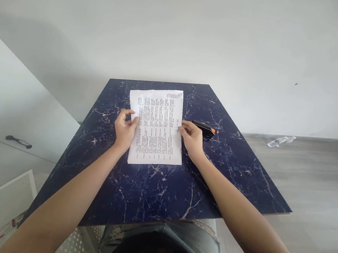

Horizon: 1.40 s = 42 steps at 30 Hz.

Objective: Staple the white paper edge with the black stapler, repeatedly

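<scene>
White paper sheets [159,129] covered in printed text, the lines running sideways, are held over the dark blue marbled table [160,199]. My left hand [125,128] pinches their left edge between thumb and fingers. At the right edge, my right hand [192,138] grips the paper the same way, thumb and fingers closed on it. A black object with an orange tip [208,130] lies on the table just beyond my right hand, partly hidden by it. A small greyish thing shows behind my left hand, too hidden to name.
The wall [168,28] stands behind the table's far edge. A clear plastic bottle [281,141] lies on the floor at the right. At the left are a white cabinet with a dark handle [18,141] and a white-framed panel [0,196].
</scene>
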Available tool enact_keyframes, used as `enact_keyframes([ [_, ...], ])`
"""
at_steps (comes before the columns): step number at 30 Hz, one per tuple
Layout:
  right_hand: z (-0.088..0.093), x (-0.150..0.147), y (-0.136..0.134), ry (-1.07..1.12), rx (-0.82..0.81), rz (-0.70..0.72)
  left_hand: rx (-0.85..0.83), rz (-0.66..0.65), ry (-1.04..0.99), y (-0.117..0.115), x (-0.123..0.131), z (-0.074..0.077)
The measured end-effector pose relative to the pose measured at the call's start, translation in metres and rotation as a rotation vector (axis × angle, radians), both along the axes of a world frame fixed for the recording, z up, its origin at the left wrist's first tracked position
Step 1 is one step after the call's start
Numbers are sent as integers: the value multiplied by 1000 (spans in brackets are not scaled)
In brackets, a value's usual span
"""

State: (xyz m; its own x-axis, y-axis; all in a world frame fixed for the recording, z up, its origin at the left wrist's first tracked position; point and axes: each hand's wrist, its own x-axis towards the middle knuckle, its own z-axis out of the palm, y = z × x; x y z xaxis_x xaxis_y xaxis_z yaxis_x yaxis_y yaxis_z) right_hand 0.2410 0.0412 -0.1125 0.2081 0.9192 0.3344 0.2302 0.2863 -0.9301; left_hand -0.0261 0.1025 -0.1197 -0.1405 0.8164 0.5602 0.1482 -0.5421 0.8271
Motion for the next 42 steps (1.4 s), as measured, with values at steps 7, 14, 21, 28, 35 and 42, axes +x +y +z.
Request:
enact_keyframes([
  [7,0,0,1,-38,-39,-15,-11,-16,-3,-1,2,1],
  [14,-4,4,5,-79,-74,-26,-13,23,40,0,2,0],
  [21,4,7,1,-329,-89,-174,-56,96,159,-2,-1,0],
  [28,22,31,2,-540,105,-217,-40,112,328,-3,-1,-6],
  [35,31,83,10,-693,154,-311,39,220,459,2,-11,0],
  [42,18,105,16,-826,-54,25,25,267,518,24,-62,3],
])
